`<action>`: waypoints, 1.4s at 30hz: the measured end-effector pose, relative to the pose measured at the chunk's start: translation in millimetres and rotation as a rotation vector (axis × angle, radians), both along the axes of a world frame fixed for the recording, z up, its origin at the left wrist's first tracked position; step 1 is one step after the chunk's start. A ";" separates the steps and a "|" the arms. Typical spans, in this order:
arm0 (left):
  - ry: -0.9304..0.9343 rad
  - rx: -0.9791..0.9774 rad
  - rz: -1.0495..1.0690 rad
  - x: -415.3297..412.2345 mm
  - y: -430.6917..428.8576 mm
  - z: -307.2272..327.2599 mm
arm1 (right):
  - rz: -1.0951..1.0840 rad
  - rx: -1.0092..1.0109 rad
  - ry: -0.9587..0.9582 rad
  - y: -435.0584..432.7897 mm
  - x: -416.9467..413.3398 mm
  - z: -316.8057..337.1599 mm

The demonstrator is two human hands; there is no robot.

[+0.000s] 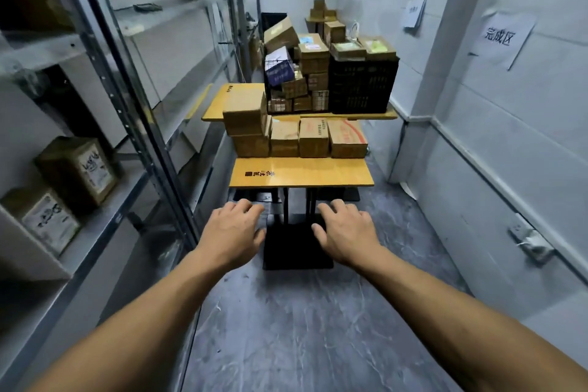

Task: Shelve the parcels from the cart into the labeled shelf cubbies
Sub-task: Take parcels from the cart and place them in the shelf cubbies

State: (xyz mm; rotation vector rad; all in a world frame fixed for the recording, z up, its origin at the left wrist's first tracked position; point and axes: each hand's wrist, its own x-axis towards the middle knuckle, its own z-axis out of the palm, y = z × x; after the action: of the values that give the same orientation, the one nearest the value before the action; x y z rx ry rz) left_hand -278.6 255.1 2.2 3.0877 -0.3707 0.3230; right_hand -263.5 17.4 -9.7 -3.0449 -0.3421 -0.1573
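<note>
- Both hands reach forward with palms down. The left hand (pixel 230 232) and the right hand (pixel 345 232) each have loosely spread fingers and hold nothing. They hover apart from each other, just short of the front edge of the near surface (pixel 302 173), and do not touch it.
- Below that near surface, a black base plate (pixel 297 245) lies on the grey marbled floor (pixel 302 328), showing in the gap between the two hands. Dark posts rise from it to the yellow top, which carries a dark printed mark near its front left corner.
- A row of brown cardboard parcels (pixel 313 138) stands side by side along the back half of the near surface. At the left end of the row, a larger box (pixel 245 118) sits stacked on another.
- Behind the near surface is a second yellow surface (pixel 219 99). It bears a wire basket (pixel 296 83) heaped with more cardboard parcels, some tilted. A black crate (pixel 362 86) stands just beside the basket on its right, with flat packets lying on top.
- To the left of the near surface runs a metal shelf rack (pixel 127 99). Two brown labelled boxes (pixel 79 169) rest on one of its lower levels, and most of the other levels look blurred.
- To the right of the near surface is a pale wall, with a paper sign (pixel 501 38) taped high on it.
</note>
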 end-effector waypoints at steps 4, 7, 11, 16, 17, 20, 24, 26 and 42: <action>0.003 0.001 -0.021 59.6 5.9 3.8 | -0.023 -0.004 0.012 9.2 51.8 -0.3; -0.003 0.002 -0.011 104.8 11.9 8.3 | -0.001 0.011 0.014 14.2 96.1 -1.9; -0.013 0.020 0.028 173.8 22.4 12.7 | 0.039 0.001 0.007 20.9 171.1 0.8; -0.025 0.001 0.122 259.9 37.0 21.9 | 0.098 0.005 0.009 33.1 278.4 20.3; -0.039 -0.011 0.148 274.6 40.3 22.2 | 0.118 0.015 0.003 37.4 298.8 23.0; -0.066 -0.071 0.240 313.3 50.4 23.3 | 0.179 0.059 -0.014 53.8 353.1 30.2; -0.020 -0.091 0.301 351.3 66.1 18.2 | 0.240 0.139 0.003 78.2 399.4 25.2; -0.010 -0.117 0.335 375.3 78.2 17.4 | 0.266 0.169 0.035 91.2 422.7 20.8; 0.119 -0.265 0.365 562.7 158.2 -20.0 | 0.091 0.502 0.276 193.9 590.3 -7.1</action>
State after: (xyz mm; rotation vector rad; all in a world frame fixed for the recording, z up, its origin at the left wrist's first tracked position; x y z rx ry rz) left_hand 284.1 413.3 -17.8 2.8763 0.2252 0.1728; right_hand 326.8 211.3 -16.8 -2.5058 -0.3554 0.1597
